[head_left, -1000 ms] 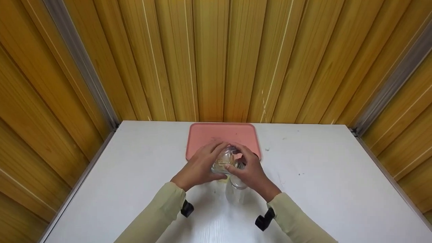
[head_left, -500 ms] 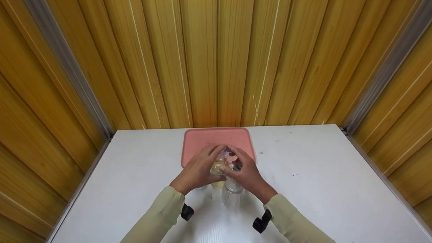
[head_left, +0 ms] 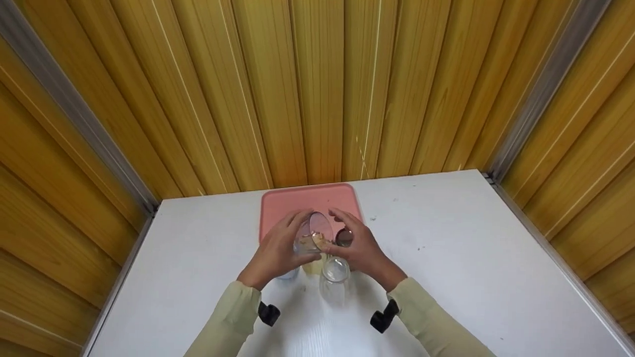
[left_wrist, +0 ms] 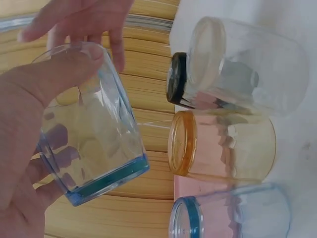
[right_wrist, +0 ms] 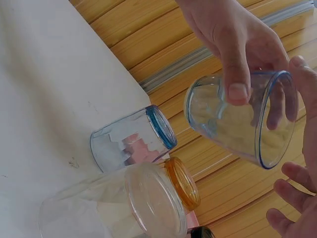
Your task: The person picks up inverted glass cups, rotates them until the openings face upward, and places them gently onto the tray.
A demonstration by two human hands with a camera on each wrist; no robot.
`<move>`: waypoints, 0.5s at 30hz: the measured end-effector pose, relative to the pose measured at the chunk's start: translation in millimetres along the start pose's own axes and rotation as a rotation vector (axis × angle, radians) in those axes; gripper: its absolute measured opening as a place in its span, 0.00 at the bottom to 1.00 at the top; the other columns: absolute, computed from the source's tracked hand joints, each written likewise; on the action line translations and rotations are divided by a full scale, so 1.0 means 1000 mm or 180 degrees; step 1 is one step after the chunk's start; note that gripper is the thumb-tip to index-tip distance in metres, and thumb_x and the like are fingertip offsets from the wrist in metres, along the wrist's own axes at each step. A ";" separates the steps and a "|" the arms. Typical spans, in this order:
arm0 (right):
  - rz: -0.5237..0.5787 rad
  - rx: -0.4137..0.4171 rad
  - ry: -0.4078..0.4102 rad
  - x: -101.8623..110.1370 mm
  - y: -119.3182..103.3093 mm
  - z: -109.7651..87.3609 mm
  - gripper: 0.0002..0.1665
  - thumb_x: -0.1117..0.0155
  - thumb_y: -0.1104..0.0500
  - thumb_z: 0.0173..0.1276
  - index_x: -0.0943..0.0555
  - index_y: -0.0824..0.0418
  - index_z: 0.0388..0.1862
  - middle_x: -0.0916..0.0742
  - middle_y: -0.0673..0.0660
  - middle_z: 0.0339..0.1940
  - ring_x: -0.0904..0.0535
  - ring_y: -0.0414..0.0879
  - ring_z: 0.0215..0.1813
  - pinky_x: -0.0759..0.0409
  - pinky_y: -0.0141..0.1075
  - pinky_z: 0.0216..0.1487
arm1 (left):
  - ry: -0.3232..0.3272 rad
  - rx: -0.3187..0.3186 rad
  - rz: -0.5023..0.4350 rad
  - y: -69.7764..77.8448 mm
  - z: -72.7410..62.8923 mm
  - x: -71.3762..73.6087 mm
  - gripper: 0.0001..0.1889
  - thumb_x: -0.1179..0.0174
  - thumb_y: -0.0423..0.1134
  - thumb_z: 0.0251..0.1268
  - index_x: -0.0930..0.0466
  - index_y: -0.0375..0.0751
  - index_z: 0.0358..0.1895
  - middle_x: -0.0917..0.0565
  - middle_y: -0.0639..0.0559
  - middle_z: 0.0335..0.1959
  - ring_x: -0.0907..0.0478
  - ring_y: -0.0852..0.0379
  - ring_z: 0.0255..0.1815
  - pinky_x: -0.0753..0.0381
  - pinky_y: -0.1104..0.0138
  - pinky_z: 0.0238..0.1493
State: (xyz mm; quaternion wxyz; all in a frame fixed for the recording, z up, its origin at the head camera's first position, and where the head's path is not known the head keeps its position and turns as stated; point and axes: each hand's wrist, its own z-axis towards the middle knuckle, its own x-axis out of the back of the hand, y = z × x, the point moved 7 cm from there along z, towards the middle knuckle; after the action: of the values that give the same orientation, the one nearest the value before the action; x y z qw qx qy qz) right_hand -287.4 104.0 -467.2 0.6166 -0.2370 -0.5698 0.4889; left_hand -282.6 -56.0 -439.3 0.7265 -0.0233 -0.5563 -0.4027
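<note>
My left hand (head_left: pixel 278 250) grips a clear blue-tinted cup (right_wrist: pixel 225 126), its thumb along one side and fingers round the other. The cup is held above the table, tipped, its open mouth facing my right hand (head_left: pixel 364 253). That hand is spread beside the rim, its thumb close to it; whether it touches, I cannot tell. Below stand upturned cups: a large clear one (head_left: pixel 335 285), an amber one (left_wrist: pixel 233 146), a blue-based one (right_wrist: pixel 131 141) and one with a dark base (left_wrist: pixel 177 79), the last mostly hidden.
A pink tray (head_left: pixel 307 194) lies on the white table (head_left: pixel 208 248) behind the hands. Wood-patterned walls (head_left: pixel 317 89) rise at the back and both sides. The upturned cups stand close together under the hands.
The right hand's fingertips have parted from the left hand's. The held cup has tipped so its mouth faces right, and the head view has shifted somewhat.
</note>
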 end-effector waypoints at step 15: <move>0.0009 -0.0208 -0.0210 0.001 0.025 -0.018 0.54 0.23 0.41 0.50 0.40 0.43 0.75 0.27 0.51 0.71 0.30 0.53 0.70 0.35 0.58 0.71 | 0.0260 0.0435 -0.0844 -0.004 -0.003 0.001 0.49 0.23 0.52 0.43 0.43 0.56 0.70 0.32 0.59 0.66 0.32 0.57 0.67 0.29 0.55 0.69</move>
State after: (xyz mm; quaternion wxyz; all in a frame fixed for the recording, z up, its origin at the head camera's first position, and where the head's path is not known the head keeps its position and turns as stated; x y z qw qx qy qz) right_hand -279.1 119.8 -492.8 0.5887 -0.2416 -0.6051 0.4785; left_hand -282.5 -60.4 -441.8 0.6889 0.1163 -0.5506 -0.4569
